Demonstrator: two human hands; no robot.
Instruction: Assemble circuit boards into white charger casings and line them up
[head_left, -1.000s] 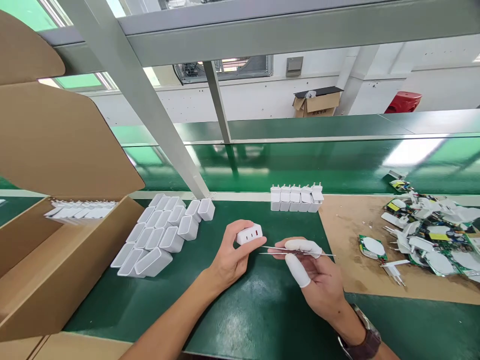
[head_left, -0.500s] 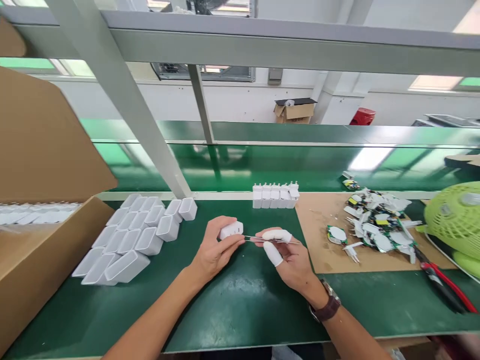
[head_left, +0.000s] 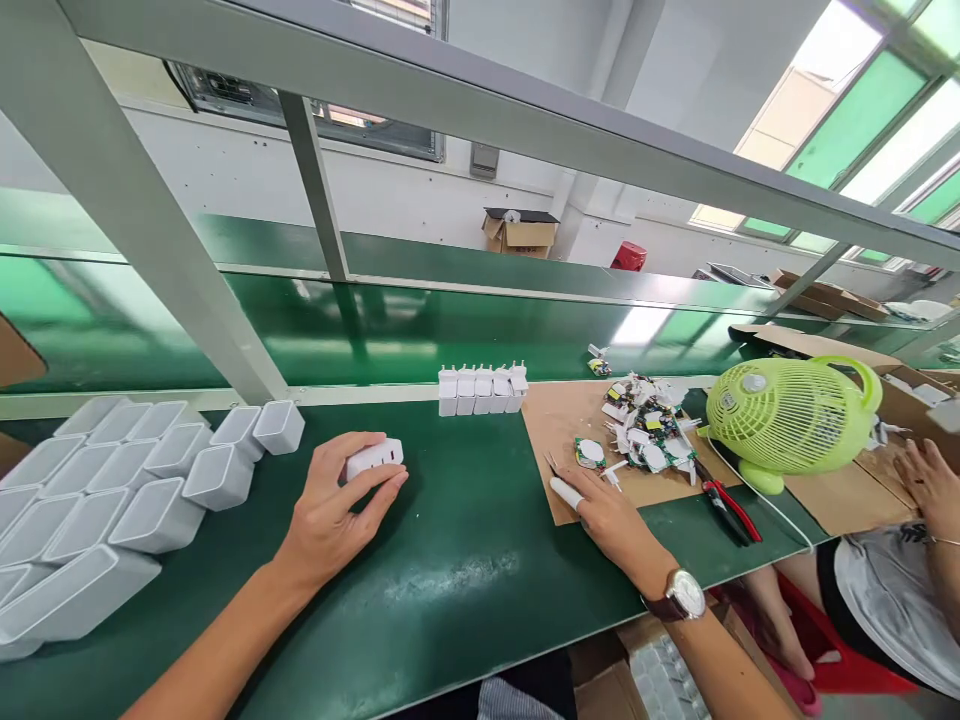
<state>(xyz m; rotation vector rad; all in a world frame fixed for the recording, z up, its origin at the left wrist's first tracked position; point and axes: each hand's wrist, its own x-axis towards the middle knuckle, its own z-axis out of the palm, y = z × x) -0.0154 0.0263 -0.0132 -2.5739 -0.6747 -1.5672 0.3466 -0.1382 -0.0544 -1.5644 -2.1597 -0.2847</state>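
My left hand is closed around a small white charger housing, whose port slots show on its face, above the green table. Over the left edge of the cardboard sheet, my right hand holds thin tweezers, mostly hidden by the fingers. White finger covers are on that hand. Just beyond its fingers lies a circuit board with a white plate. More boards and white parts are heaped in a pile behind it. A row of white plug chargers stands at the table's back.
Several white open housings stand grouped at the left. Red-handled pliers lie beside the pile, next to a green fan. At far right, a co-worker's hand rests by a box. A slanting frame post rises at back left.
The view has turned right. My right hand has moved away from the housing to the cardboard sheet, carrying the tweezers. My left hand still holds the housing.
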